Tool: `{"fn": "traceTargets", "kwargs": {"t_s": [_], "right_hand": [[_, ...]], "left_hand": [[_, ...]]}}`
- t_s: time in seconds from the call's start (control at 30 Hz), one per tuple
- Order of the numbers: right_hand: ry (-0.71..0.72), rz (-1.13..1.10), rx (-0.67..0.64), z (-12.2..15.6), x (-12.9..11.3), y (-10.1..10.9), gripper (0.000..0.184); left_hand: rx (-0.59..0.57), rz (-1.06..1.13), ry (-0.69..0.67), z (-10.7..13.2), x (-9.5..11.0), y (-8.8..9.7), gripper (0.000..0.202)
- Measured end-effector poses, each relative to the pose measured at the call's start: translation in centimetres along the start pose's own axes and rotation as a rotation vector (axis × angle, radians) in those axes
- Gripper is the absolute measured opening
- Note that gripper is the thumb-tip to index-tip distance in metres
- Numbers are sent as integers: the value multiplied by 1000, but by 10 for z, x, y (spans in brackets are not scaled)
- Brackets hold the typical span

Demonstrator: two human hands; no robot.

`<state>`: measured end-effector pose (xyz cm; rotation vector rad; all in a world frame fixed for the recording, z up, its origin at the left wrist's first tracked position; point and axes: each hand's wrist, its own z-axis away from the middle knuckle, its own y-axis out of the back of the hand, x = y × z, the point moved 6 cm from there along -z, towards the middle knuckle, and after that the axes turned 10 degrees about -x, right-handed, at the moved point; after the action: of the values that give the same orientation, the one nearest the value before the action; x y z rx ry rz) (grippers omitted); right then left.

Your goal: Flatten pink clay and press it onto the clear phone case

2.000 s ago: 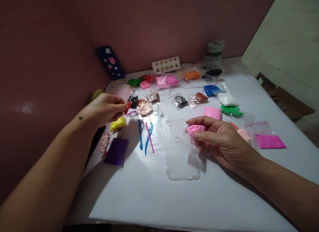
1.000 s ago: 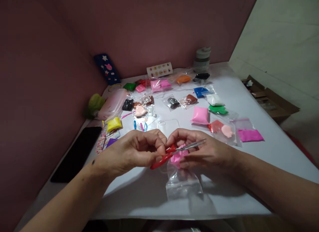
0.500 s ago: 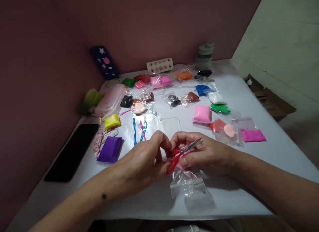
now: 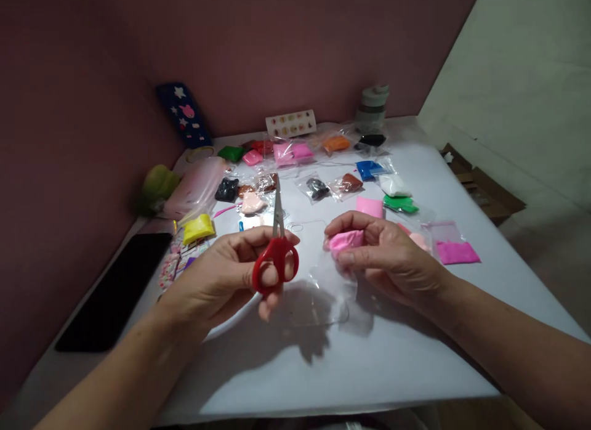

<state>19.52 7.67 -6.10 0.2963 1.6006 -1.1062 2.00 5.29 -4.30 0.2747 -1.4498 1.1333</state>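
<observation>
Red-handled scissors are in my left hand, their closed blades pointing up and away. My thumb and a finger pass through the handle loops. My right hand pinches a pink packet of soft clay between thumb and fingers, and a clear plastic bag hangs below it. Under and between the hands, a transparent phone case lies on the white table. A second pink clay packet is just behind my right hand, partly covered by it.
Several coloured clay packets are spread across the table, among them yellow, green and magenta. A black phone lies at the left edge. A decorated blue case leans on the wall; a bottle stands at the back.
My hands have moved apart. The scissors came away from the pink packet and swung upright in my left hand, while my right hand kept the packet and lifted slightly.
</observation>
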Motion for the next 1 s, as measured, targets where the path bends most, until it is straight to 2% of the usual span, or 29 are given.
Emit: {"fn": "traceTargets", "kwargs": {"t_s": [0.1,0.23,0.37,0.6,0.7,0.87,1.0], "right_hand": [[94,13,78,-2,-8,5,25],[170,-6,172,-2,-16,12,25],[218,-16,223,-3,-20,18,26],[259,-27,308,-3,-23,25,31],[260,-38,307,-4,-23,26,33],[267,-26,312,-3,-23,28,31],[258,-12,308,-3,-22,29,32]], "left_hand": [[-31,67,86,2,-11,2,35],[-37,62,85,7,-14,5,34],[-138,72,159,12,-16,1,26],[-293,162,299,18,-32,-4,29],[-273,209,379,19,-40,-5,19],[-247,100,274,14,-37,-8,42],[-329,47,269,11,-32,-10,40]]}}
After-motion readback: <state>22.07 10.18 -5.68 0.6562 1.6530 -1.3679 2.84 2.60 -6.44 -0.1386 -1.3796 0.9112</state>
